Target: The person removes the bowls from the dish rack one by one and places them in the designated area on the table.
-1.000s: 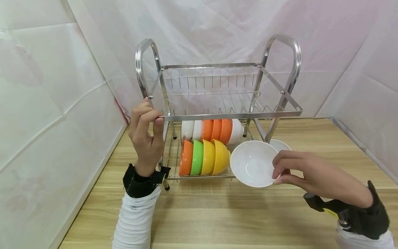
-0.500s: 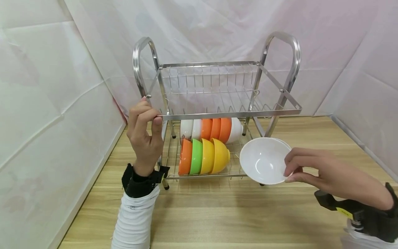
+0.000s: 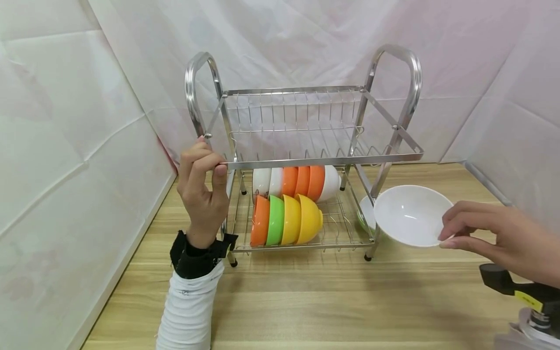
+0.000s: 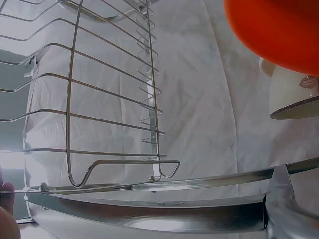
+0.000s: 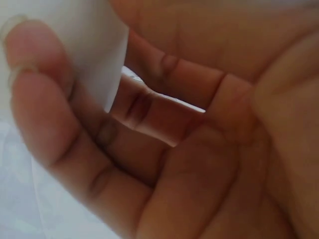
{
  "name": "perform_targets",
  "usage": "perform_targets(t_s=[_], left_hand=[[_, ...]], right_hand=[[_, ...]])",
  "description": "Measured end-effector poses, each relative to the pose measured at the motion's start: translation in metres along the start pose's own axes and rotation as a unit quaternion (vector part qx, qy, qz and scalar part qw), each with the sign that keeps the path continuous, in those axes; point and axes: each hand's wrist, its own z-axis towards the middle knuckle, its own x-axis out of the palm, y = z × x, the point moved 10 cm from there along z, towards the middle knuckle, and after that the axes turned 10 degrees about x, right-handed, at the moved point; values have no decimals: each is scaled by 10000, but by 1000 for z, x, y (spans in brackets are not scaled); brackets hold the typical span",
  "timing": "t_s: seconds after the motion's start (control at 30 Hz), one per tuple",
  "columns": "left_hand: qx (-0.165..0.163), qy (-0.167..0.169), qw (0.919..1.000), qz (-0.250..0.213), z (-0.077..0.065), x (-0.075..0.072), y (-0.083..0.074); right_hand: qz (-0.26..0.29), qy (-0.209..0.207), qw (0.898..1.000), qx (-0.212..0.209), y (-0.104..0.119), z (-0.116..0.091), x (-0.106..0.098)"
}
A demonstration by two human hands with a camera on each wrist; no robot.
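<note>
My left hand (image 3: 203,192) grips the front left corner of the metal dish rack's (image 3: 315,162) upper shelf between thumb and fingers. Out past the rack's right side, my right hand (image 3: 503,233) pinches a white bowl (image 3: 409,216) by its right rim, its inside facing me. The right wrist view shows fingers curled against the bowl's white wall (image 5: 94,40). On the lower shelf, a front row of tilted bowls runs from an orange bowl (image 3: 260,221) through a green bowl (image 3: 275,221) to yellow bowls (image 3: 308,219). White and orange bowls (image 3: 316,183) stand behind them.
A white and green dish (image 3: 367,214) sits beyond the rack's right front leg (image 3: 371,250), partly covered by the held bowl. Wire slots (image 3: 297,114) line the upper shelf. White cloth (image 3: 57,170) walls enclose the wooden table (image 3: 306,301) at left, back and right.
My right hand has carried the white bowl rightward, from in front of the lower shelf to outside the rack. The left hand keeps its grip on the shelf corner.
</note>
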Motion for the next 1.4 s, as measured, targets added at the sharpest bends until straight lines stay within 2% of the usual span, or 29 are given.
perform_targets(t_s=[0.2, 0.4, 0.53, 0.67, 0.8, 0.93, 1.03, 1.13, 1.3, 1.4], left_hand=[[-11, 6, 10000, -3, 1, 0, 0], [-12, 44, 10000, -6, 1, 0, 0], [-8, 54, 10000, 6, 0, 0, 0], [0, 62, 10000, 21, 0, 0, 0], [10, 71, 10000, 17, 0, 0, 0], [27, 92, 10000, -16, 0, 1, -1], [37, 109, 9999, 3, 0, 1, -2], [34, 117, 9999, 24, 1, 1, -2], [23, 117, 9999, 3, 2, 1, -2], [31, 123, 9999, 5, 2, 1, -2]], right_hand=[[-71, -134, 9991, 397, -17, -6, -6], [-196, -239, 9939, 1054, -43, -14, -9], [-363, -171, 9891, 1415, -59, -11, -5], [-559, 112, 9844, 1667, -75, -5, 5], [-551, 364, 9832, 1699, -91, -1, 15], [-319, 496, 9807, 1863, -108, -1, 23], [-343, 526, 9789, 1947, -118, 0, 28], [-335, 490, 9803, 1886, -122, 2, 33], [288, 501, 9822, 1786, -124, 9, 46], [472, 599, 9830, 1673, -123, 12, 54]])
